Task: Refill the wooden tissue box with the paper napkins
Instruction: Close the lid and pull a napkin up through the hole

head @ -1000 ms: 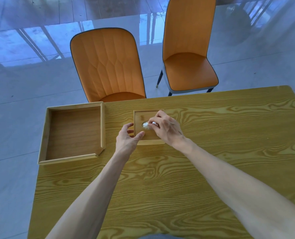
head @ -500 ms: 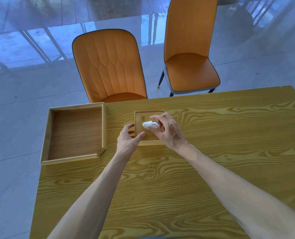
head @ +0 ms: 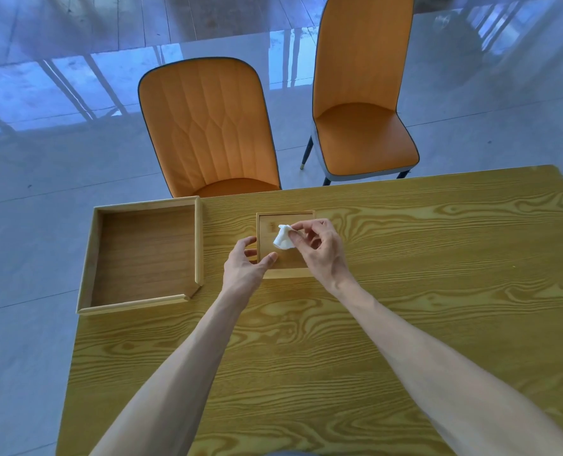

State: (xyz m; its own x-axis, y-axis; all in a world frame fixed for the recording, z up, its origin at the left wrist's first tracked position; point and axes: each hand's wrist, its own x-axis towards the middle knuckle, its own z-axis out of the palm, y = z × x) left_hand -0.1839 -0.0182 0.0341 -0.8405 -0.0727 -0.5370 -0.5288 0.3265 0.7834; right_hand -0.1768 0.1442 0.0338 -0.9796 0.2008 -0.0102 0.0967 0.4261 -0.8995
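Observation:
A small square wooden tissue box (head: 286,269) sits in the middle of the table. My left hand (head: 245,269) grips its left front corner, thumb on top and fingers along the left side. My right hand (head: 321,250) hovers over the box and pinches a white paper napkin (head: 282,236) that stands up out of the box top. The right hand hides the box's right side.
A larger empty wooden tray (head: 148,255) with one low corner lies at the table's left edge. Two orange chairs (head: 207,126) (head: 360,93) stand beyond the far edge. The wooden table (head: 405,291) stretches right and toward me.
My right hand has drawn the white napkin up out of the box top, from a small tip to a visible tuft. The left hand has kept its hold on the box corner.

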